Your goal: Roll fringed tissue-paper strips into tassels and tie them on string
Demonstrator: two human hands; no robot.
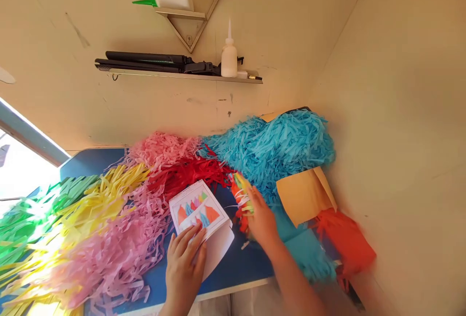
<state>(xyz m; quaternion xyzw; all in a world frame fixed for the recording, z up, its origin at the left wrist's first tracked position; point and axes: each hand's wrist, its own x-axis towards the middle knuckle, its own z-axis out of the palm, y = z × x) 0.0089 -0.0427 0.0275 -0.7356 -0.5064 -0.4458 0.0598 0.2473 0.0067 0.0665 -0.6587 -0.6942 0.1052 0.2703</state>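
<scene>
My left hand (pixel 185 257) lies with its fingers stretched out on a white paper packet (pixel 214 233) printed with a picture of coloured tassels. The packet's flap points toward me. Just right of it, my right hand (pixel 261 219) is closed around a small bundle of tissue-paper tassels (pixel 242 197), red with yellow-green and white strands. Motion blurs this bundle a little, and my fingers hide part of it.
Fringed tissue paper covers much of the blue table (pixel 233 267): green, yellow (pixel 112 194), lilac (pixel 120 243), pink, red (pixel 189 175) and light blue (pixel 276 146). Brown paper (pixel 306 194) and a red tassel (pixel 345 241) lie right. A wall shelf (pixel 171 75) bears a white bottle (pixel 229 58).
</scene>
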